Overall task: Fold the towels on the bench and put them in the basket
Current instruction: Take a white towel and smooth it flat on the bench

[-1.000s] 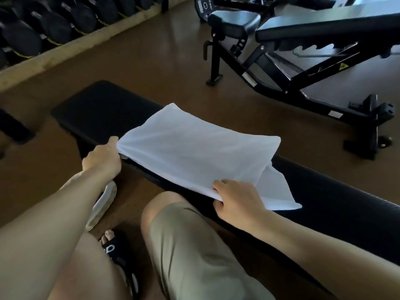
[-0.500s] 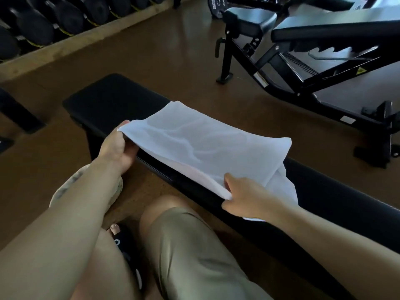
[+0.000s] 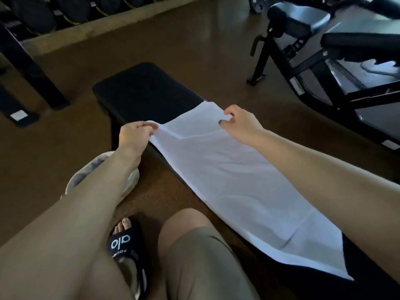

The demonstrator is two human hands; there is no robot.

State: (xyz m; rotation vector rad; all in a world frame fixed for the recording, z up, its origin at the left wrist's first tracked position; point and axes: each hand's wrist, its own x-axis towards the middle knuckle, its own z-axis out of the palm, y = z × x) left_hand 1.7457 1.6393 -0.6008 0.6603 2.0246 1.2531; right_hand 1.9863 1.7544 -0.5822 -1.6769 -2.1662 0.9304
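White towel (image 3: pixel 233 180) lies lengthwise along the black bench (image 3: pixel 147 94), spread in a long strip; its near end overhangs the bench edge toward the lower right. Left hand (image 3: pixel 132 137) pinches the near corner of the far short edge between thumb and fingertips, fingers curled on the cloth. Right hand (image 3: pixel 238 122) pinches the opposite corner of that same edge, fingers curled, thumb and forefinger closed on the fabric. Both corners are lifted slightly off the pad; the edge between them sags a little. Step in hand, by my reading: start of a lengthwise fold, far edge held ready to be carried back over the rest of the strip. Next move would call for keeping both pinches level, drawing the edge toward the near end, and laying corner on corner so the halves match; the overhanging end may need pulling onto the pad first, or it could drag the cloth off. No basket in view. Compared with half a second ago: the towel was then doubled and sat crosswise in a shorter shape, with the right hand at its near right edge; now it is opened out long, and the right hand has gone to the far corner. A second bench (image 3: pixel 324 68) stands beyond, apart.
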